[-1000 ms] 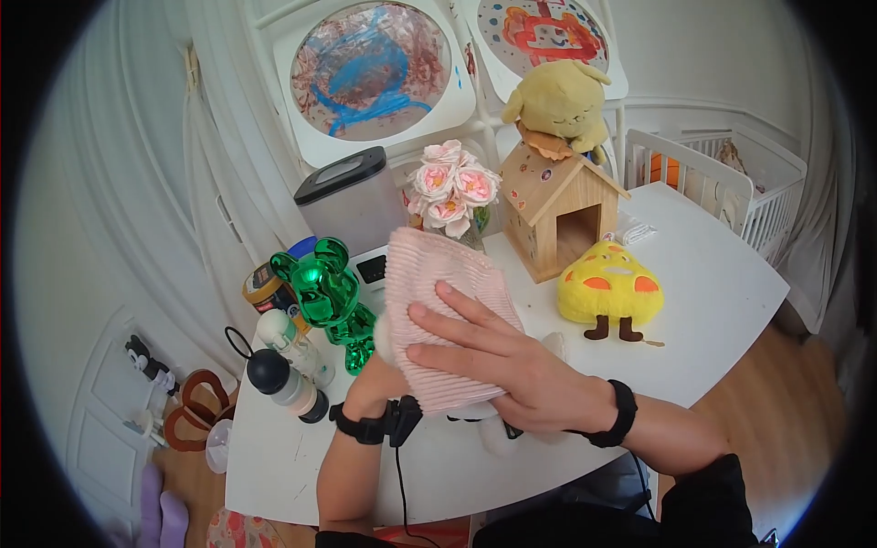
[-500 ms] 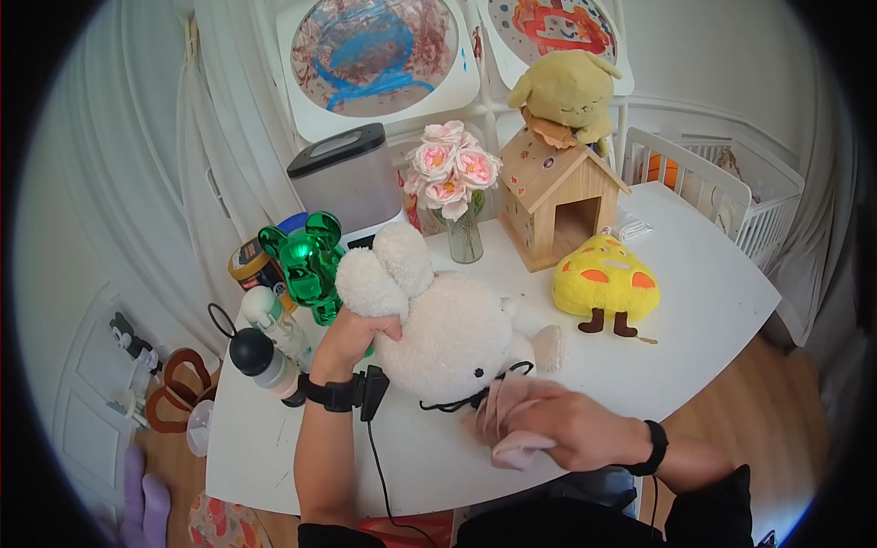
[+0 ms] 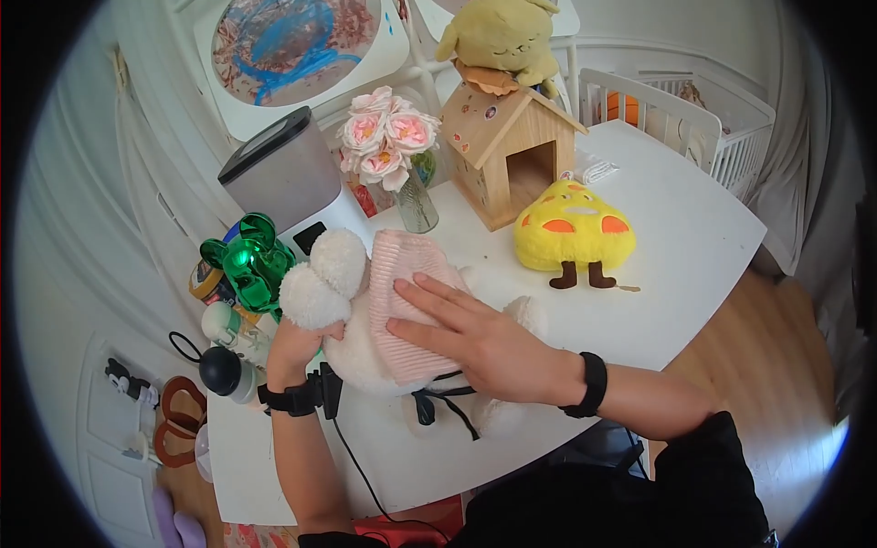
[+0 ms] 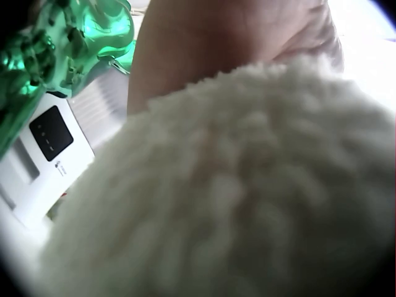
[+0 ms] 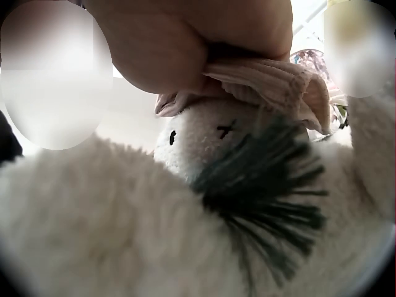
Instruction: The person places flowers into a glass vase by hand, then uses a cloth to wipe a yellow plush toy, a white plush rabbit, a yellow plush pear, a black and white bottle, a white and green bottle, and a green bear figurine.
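A white plush rabbit lies on the table, its ears pointing to the back left. My left hand grips it at the base of the ears; in the left wrist view, white fur hides the fingers. Over the head lies a pink ribbed cloth, and my right hand presses it there with fingers straight and spread. In the right wrist view, the rabbit's face shows below the cloth, behind a dark green tassel. A dark cord hangs at its neck.
A shiny green bear figure and bottles stand close at left. Behind are a grey-lidded container, a vase of roses and a wooden house. A yellow plush sits at right on the white table.
The cloth was spread over the head, then bunched low by the face, and now lies spread on the head again under my right hand. My left hand keeps its hold; the view has shifted.
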The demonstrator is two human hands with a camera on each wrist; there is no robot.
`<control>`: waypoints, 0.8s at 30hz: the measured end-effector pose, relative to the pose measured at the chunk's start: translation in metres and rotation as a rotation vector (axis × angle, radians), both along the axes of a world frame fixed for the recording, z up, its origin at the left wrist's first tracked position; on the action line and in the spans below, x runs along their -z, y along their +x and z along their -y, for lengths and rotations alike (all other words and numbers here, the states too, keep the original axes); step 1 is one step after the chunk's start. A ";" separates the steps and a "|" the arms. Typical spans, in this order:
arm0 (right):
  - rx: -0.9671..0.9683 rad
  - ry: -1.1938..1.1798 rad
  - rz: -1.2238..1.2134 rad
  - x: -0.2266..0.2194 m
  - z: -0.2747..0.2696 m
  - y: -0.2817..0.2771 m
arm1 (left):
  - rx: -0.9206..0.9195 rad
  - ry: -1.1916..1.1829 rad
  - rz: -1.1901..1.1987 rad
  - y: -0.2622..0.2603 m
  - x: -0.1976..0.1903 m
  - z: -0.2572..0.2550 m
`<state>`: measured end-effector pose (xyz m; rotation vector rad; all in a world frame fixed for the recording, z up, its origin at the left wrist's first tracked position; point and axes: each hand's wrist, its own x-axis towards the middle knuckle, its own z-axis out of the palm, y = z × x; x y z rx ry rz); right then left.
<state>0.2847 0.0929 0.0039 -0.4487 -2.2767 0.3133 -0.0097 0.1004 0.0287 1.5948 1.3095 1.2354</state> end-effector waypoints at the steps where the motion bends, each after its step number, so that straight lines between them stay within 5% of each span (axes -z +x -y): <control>1: -0.006 -0.004 0.010 0.003 0.002 0.004 | -0.020 -0.005 -0.074 0.002 -0.008 -0.001; 6: 0.067 0.019 0.269 0.040 0.024 0.037 | -0.118 -0.096 0.015 0.002 -0.009 -0.019; 10: 0.158 -0.084 0.392 0.017 0.059 0.069 | -0.058 -0.087 -0.052 -0.017 0.002 -0.029; 12: 0.151 -0.072 0.351 0.004 0.066 0.085 | -0.061 -0.067 -0.012 -0.016 0.003 -0.027; 14: 0.197 -0.445 0.321 -0.021 0.067 0.103 | -0.062 -0.047 0.031 -0.013 0.001 -0.024; 16: 0.226 -0.427 0.059 -0.041 0.064 0.114 | -0.061 0.009 -0.106 -0.007 -0.009 -0.018; 20: 0.245 0.022 -0.367 -0.074 0.044 0.093 | -0.001 0.215 -0.153 0.009 -0.011 -0.011; 22: 0.127 0.106 -0.373 -0.075 0.023 0.072 | 0.392 0.254 -0.014 0.043 -0.044 0.006; 24: -0.017 0.029 -0.230 -0.066 0.007 0.045 | 0.164 0.129 -0.201 0.043 -0.046 0.015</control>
